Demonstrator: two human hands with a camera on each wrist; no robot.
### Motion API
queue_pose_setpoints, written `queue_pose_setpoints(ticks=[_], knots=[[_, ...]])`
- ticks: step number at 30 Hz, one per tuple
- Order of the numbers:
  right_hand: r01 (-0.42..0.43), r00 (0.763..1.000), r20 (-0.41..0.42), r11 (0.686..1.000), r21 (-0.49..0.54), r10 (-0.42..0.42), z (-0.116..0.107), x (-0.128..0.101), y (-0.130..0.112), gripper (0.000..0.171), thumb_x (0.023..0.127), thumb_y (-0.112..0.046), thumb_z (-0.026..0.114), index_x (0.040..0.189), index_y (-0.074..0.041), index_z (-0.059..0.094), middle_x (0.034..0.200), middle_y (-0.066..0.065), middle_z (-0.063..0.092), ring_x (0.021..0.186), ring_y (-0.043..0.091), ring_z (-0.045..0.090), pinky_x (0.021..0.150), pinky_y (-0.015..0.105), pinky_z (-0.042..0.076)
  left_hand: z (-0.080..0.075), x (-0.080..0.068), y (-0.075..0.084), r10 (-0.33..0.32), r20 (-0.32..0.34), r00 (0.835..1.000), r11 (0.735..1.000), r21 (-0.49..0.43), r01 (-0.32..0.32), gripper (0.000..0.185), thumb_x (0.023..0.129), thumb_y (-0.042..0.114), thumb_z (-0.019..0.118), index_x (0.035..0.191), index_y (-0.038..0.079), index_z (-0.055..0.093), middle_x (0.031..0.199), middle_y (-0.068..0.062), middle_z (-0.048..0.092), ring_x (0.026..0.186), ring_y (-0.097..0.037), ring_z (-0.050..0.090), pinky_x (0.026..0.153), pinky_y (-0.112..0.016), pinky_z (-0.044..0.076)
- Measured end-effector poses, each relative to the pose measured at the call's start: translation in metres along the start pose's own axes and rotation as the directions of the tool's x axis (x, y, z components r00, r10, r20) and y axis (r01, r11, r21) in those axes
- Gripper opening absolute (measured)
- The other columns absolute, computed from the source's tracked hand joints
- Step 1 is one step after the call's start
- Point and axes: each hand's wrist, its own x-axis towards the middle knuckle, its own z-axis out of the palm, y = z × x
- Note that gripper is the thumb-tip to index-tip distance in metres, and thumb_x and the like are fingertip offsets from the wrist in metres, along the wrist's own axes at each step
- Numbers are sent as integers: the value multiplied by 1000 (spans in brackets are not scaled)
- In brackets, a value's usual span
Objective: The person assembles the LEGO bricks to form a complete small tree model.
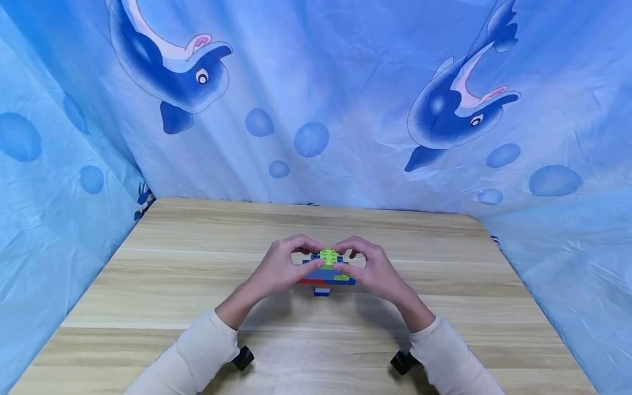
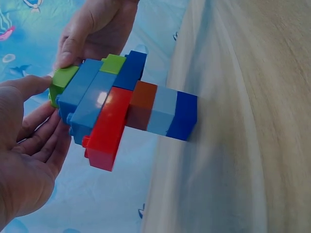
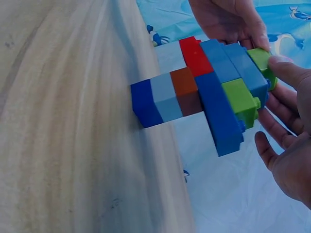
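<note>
my left hand and right hand pinch the green brick atop the block tower, mid table | fingers curled on it, palms loose | press straight down, steady the stack

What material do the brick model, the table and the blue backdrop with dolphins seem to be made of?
Brick model: most likely moulded plastic, since the faces are smooth and the red brick shows a glossy highlight.
Table: wood or a wood-look laminate, with a pale matt grain; which one is unclear.
Backdrop: thin cloth or plastic sheeting, creased and slightly shiny.
</note>
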Motion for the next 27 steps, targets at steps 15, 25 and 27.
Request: queue_pose_setpoints(ticks=[15,25,27], knots=[[42,996,-76,999,10,-41,11,3,13,32,91,-16,79,122,-19,71,110,-3,73,96,13,62,82,38,56,-1,3,-4,-42,-13,999,998,-50,41,28,93,24,78,117,15,69,113,1,75,107,-19,70,102,-44,56],[-145,972,-170,981,129,165,16,23,25,21,94,-25,77,112,-15,71,114,2,71,103,21,63,91,36,56,2,19,-22,-96,-51,994,995,-34,94,23,90,16,81,110,12,71,121,-5,74,113,-25,70,105,-52,54],[-160,968,-173,978,131,182,16,26,29,22,95,-24,76,114,-15,72,118,3,71,105,23,63,94,42,56,4,23,-26,-97,-69,993,995,-15,96,25,90,17,81,113,12,72,122,-6,74,113,-25,71,105,-51,54]])
